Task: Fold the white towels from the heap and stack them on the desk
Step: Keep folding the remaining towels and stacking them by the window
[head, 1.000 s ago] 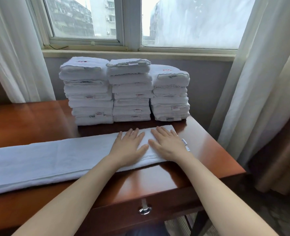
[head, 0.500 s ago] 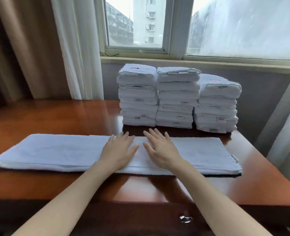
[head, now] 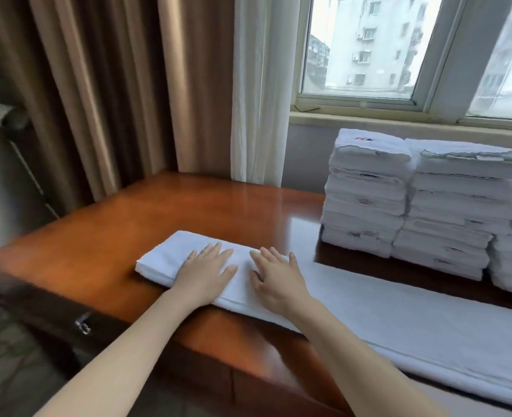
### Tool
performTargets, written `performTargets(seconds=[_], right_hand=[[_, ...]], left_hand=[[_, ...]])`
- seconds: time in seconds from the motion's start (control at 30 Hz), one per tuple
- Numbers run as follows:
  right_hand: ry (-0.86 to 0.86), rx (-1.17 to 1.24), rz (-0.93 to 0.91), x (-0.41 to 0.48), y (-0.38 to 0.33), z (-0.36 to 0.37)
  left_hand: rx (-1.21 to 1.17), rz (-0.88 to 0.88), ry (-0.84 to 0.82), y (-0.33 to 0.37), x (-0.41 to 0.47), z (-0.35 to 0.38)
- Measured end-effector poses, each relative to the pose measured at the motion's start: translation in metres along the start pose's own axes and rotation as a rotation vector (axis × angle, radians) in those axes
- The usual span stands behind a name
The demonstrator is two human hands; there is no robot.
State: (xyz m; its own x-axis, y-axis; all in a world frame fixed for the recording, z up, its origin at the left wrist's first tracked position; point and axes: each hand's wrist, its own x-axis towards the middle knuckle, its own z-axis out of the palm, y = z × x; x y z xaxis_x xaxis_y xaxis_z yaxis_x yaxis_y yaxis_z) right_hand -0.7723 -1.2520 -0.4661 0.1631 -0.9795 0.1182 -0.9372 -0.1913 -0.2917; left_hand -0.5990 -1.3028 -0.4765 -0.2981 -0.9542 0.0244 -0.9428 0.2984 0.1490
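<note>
Palms down: left hand (head: 205,273) and right hand (head: 276,282) lie flat, fingers (head: 214,250) straight and spread, pressing the long towel (head: 384,322) along the front edge of the bench (head: 188,212). Folded stacks (head: 399,206) stand back right; polished wood shows back left.

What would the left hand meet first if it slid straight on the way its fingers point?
Beyond the white towel lies bare desk, so the left hand would probably reach the sheer white curtain first; depth is unclear.

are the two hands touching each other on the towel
Apart. The head view shows a strip of white towel between the left hand and the right hand, both pressed flat on it.
</note>
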Motion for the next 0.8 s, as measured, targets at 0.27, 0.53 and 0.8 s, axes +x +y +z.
performTargets(seconds=[0.27,0.53,0.8], right_hand=[[-0.113,-0.077,0.035,0.018,0.003,0.018],[-0.068,-0.096,0.036,0.018,0.005,0.024],[-0.057,-0.086,0.039,0.017,0.007,0.026]], left_hand=[[0.010,-0.245,0.076,-0.059,0.005,0.002],[-0.098,-0.574,0.231,-0.074,0.001,0.003],[-0.141,-0.585,0.335,-0.073,-0.003,0.004]])
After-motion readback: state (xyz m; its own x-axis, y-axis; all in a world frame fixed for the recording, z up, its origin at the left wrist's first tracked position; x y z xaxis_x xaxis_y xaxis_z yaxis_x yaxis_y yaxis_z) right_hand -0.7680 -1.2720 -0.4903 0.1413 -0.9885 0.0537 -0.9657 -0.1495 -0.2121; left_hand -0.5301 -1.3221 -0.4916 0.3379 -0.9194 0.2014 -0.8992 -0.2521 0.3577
